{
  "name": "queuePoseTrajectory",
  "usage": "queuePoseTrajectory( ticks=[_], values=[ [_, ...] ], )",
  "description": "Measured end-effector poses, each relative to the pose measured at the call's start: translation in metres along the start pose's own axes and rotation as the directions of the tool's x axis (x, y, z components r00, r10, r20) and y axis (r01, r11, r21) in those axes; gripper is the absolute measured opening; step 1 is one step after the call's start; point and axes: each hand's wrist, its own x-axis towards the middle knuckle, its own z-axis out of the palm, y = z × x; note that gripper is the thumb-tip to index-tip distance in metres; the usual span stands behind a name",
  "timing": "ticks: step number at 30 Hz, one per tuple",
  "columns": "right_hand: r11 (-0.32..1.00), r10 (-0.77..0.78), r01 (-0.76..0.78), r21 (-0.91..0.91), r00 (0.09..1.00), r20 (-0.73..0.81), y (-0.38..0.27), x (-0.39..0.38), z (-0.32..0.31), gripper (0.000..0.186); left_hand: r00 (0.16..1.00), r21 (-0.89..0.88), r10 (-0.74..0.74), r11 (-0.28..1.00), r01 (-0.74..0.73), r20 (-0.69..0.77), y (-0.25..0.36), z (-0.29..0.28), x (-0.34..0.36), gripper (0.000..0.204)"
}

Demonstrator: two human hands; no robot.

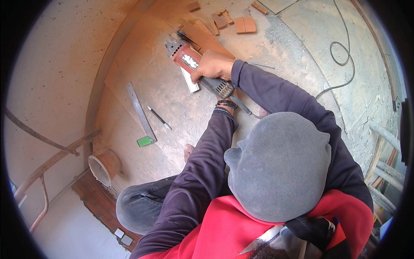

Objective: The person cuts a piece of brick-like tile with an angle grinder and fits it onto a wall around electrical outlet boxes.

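My right hand (pixel 214 65) is wrapped round the body of a red and black angle grinder (pixel 189 57). The grinder's head points away to the upper left, its disc (pixel 177 29) at the edge of a long terracotta tile (pixel 208 39). My left hand (pixel 221 99) lies beneath the rear of the grinder, which hides its fingers; the wrist with dark bands shows. A pale flat strip (pixel 191 82) sticks out from under the tool. Orange dust blurs the area round the disc.
A try square (pixel 140 110) with a green handle and a marker pen (pixel 159 118) lie to the left. Cut tile pieces (pixel 246 25) are scattered at the far side. A black cable (pixel 351 64) curls at the right. A clay-coloured pot (pixel 105 167) stands by the left wall.
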Motion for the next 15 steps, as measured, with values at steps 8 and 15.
queuePoseTrajectory(
  ticks=[8, 15],
  values=[
    [1.0, 0.02, -0.02, -0.001, 1.0, -0.015, 0.0026, -0.0115, 0.0003, 0.039, 1.0, -0.007, -0.012, 1.0, 0.012, 0.01, -0.0026, -0.002, 0.0041, 0.036],
    [0.999, 0.034, -0.034, -0.034, 0.999, -0.008, 0.0021, -0.0083, -0.0019, 0.039, 1.0, -0.001, -0.02, 1.0, 0.02, 0.011, -0.0073, -0.0002, 0.0023, 0.035]
  ],
)
